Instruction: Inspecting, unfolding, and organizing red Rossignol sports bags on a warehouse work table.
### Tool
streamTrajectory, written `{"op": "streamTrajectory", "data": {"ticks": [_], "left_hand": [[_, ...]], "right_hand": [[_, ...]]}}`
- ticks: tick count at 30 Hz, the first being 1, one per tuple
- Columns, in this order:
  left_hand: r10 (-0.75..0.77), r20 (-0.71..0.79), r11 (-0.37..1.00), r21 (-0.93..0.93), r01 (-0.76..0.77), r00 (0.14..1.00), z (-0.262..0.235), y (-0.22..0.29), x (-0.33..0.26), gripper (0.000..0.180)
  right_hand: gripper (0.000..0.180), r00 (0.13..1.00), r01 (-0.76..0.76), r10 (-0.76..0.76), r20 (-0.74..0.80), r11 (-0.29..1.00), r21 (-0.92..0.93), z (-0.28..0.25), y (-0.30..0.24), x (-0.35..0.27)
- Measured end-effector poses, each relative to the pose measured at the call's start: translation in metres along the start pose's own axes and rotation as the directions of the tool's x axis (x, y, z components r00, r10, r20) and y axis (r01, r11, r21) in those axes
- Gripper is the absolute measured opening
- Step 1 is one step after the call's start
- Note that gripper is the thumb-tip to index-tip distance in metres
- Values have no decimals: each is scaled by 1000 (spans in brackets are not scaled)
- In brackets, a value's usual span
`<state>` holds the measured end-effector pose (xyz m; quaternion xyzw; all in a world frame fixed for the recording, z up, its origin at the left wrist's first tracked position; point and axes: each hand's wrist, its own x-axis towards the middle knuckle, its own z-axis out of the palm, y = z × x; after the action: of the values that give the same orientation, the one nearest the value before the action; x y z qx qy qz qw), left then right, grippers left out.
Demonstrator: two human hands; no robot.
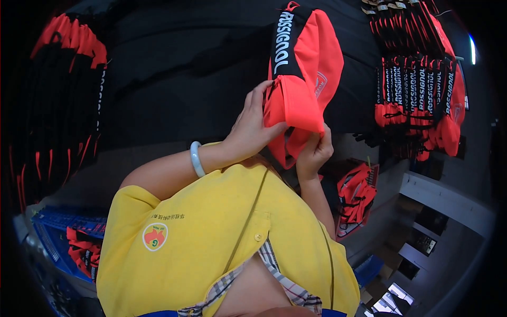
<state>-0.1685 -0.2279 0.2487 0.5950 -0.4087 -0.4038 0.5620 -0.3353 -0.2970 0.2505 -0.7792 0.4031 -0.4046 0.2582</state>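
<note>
Over the near edge of a black-covered table [174, 79] I hold a red-and-black fabric bag [303, 98]. It is long, with a black band bearing white lettering along its left side, and its near end is folded or turned open. My left hand [249, 126] grips the left edge of the red fabric, fingers on top and thumb across the near flap. At the near right corner, my right hand [315, 150] pinches the fabric, its fingertips partly hidden by the bag. The bag's far end lies on the table.
Stacked black-and-red fabric pieces [66, 100] lie at the left. More lettered red-and-black pieces [414, 92] are piled at the right. Blue crates [47, 232] stand low at the left with red pieces [84, 253] inside. Another red bundle [356, 193] sits below, beyond my right arm.
</note>
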Motion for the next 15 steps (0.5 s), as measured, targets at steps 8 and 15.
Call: {"op": "streamTrajectory", "data": {"ticks": [8, 15], "left_hand": [[93, -298, 993, 97, -66, 950, -19, -8, 41, 45], [282, -289, 909, 386, -158, 915, -59, 18, 18, 37]], "right_hand": [[29, 980, 48, -42, -194, 999, 26, -1, -18, 19], [29, 931, 362, -365, -25, 929, -76, -37, -4, 28]]}}
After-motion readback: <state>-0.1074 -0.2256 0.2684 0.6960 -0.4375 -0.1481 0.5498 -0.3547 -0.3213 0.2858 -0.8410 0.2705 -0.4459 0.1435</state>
